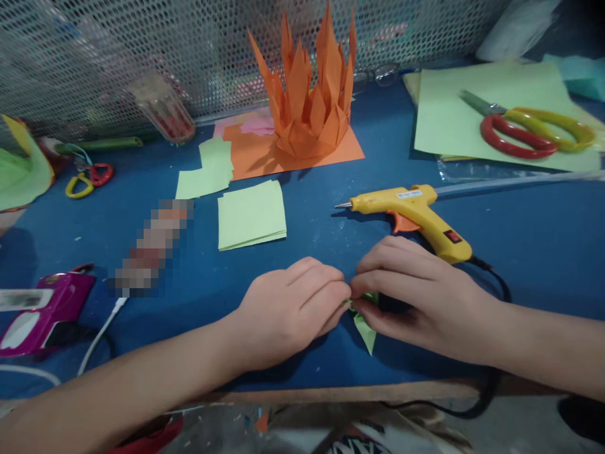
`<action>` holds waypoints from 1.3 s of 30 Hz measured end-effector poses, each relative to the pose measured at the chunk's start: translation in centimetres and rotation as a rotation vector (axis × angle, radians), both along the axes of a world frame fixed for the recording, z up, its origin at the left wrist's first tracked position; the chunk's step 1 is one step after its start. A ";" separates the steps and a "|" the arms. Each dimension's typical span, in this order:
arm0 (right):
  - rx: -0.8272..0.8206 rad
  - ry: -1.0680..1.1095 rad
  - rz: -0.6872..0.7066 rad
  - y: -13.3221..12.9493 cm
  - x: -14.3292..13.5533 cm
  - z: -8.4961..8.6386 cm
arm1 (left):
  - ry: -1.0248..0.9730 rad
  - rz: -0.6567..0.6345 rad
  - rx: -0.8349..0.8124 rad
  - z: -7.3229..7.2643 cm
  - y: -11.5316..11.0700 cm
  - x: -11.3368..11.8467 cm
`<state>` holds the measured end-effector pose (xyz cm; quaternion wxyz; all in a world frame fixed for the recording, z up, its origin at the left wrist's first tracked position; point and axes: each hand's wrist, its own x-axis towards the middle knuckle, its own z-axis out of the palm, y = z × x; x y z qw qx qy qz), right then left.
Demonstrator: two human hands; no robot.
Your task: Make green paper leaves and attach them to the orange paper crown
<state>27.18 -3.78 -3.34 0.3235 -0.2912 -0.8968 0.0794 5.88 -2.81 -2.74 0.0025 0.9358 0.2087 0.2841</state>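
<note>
green pointed paper (365, 334) between hands (295, 306)

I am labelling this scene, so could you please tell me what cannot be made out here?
In the head view:
Held green paper: full shape, hidden by the left hand and right hand.
Pixelated object: details masked by blocks.
Green-and-yellow item: left part, cut off by the left edge.
What lies behind the mesh: screened and blurred.

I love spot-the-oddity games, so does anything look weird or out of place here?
Yes: a small orange paper scrap lies below the front edge of the blue tabletop, apart from the paper on top, so it may have dropped.
</note>
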 end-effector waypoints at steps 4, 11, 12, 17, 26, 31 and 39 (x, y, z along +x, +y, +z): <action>-0.014 0.004 0.012 -0.1 0.1 0.0 | -0.027 -0.033 -0.039 0.1 0.0 -0.1; -0.039 0.011 0.027 0.0 0.0 0.0 | -0.110 -0.047 -0.198 -0.1 -0.1 -0.3; -0.039 0.017 0.024 0.0 0.0 0.0 | -0.122 -0.049 -0.220 -0.1 -0.1 -0.2; -0.018 0.033 -0.005 -0.1 0.1 0.2 | -0.186 -0.046 -0.281 0.1 0.0 -0.2; -0.007 0.046 -0.008 -0.1 0.3 0.5 | -0.321 -0.037 -0.416 0.4 0.3 0.0; 0.011 0.017 0.029 -0.2 0.4 0.7 | -0.314 -0.070 -0.379 0.5 -0.1 -0.2; -0.076 0.070 0.079 -0.1 0.2 0.9 | -0.355 -0.034 -0.421 0.5 -0.1 0.0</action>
